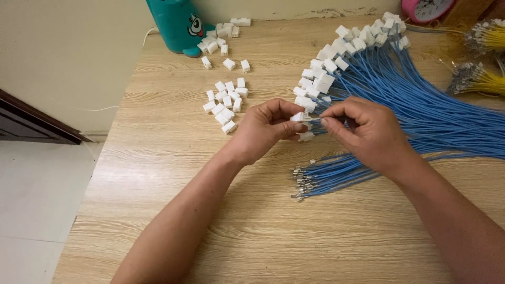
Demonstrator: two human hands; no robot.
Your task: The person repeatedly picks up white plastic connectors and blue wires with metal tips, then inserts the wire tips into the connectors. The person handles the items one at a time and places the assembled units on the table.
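Note:
My left hand (268, 129) pinches a small white plastic connector (299, 117) between thumb and fingers at the table's middle. My right hand (365, 131) faces it, finger and thumb pinching the metal tip of a blue wire (314, 120) right at the connector's opening. A second white connector (305, 137) sits just under my left fingers. Behind my hands lies a large bundle of blue wires (421, 100) fitted with white connectors. Below my right hand a smaller bundle of blue wires with bare metal terminals (315, 179) fans toward the left.
Loose white connectors (226, 102) lie scattered left of my hands, more near a teal toy-like container (176, 23) at the back. Yellow wire bundles (484, 58) and a pink clock (426, 8) sit at the back right. The wooden table's left edge (105, 152) drops to a white floor.

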